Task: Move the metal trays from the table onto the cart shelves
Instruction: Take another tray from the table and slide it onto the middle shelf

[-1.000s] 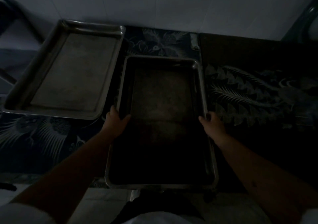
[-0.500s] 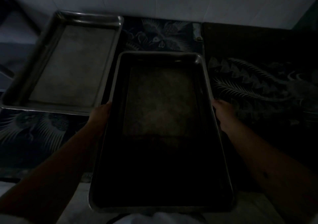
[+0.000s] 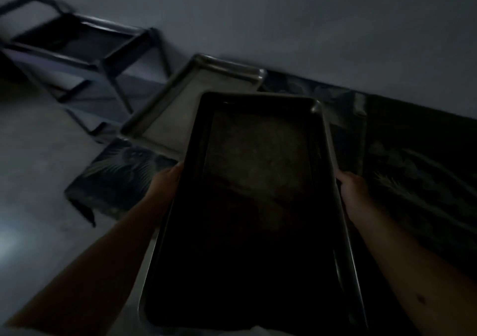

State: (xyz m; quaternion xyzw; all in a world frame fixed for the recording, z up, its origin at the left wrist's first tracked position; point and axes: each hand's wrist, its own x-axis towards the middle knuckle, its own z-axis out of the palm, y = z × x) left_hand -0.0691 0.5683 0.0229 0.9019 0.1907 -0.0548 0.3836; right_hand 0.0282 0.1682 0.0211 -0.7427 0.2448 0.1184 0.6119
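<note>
Now both hands, left [image 3: 165,180] and right [image 3: 352,188], grip clamped, hold the dark tray's [image 3: 258,206] long sides.

patterned tablecloth [image 3: 121,175] | pale wall [image 3: 284,18] | grey floor [image 3: 38,180]

A tray [image 3: 258,193] held between both hands [image 3: 165,180] sits nearest; a second tray [image 3: 180,108] lies behind it on the desk [image 3: 116,178], with the cart [image 3: 77,49] far left.
</note>
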